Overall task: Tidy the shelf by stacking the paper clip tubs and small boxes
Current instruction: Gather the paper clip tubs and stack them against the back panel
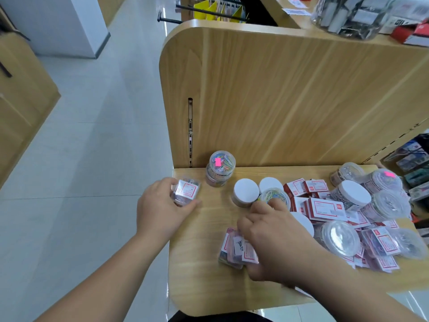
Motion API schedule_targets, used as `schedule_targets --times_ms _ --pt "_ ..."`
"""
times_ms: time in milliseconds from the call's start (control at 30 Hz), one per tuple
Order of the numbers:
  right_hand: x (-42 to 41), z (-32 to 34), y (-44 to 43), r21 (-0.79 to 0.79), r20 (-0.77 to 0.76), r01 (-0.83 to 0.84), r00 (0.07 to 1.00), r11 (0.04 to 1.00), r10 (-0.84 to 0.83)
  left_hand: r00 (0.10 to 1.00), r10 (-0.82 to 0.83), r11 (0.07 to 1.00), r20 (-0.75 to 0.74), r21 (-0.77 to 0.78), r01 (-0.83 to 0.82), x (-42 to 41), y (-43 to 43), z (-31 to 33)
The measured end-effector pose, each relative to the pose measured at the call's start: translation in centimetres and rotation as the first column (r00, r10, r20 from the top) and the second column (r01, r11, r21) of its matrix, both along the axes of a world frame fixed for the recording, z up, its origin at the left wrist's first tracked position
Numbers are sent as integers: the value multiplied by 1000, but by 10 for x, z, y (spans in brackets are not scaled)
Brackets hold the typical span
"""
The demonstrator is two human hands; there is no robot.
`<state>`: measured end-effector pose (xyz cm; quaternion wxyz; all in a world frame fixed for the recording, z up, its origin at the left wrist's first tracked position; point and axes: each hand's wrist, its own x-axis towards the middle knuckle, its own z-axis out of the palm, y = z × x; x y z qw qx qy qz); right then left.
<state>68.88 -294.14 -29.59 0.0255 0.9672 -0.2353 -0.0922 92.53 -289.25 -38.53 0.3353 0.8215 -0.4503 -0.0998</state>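
Clear plastic, so gently: with left hand (160, 205) fingers clamped round one small box (186, 191), right hand (274, 238) fingers curled on the box bundle (234, 249) beneath, square edges, then stack beside the tubs (220, 171) beyond left fingertips.

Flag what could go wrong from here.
1. The left hand holds a box at the left edge of the shelf; set down there, it might drop to the floor.
2. The right hand grips a bundle of boxes; one may slide out.
3. The tub stack stands near the left hand; a bump could topple it.
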Motion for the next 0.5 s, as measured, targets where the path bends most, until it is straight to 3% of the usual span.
schedule_targets --times_ms 233,367,500 --pt "35 14 -21 172 192 282 930 944 -313 996 -84 996 -14 24 84 7 -16 7" --pt "48 10 -27 268 306 343 856 900 -417 972 -215 977 -92 -22 214 10 -7 3" --pt "66 -2 -28 323 345 389 801 863 -490 981 -180 983 -72 -45 177 14 -14 2"
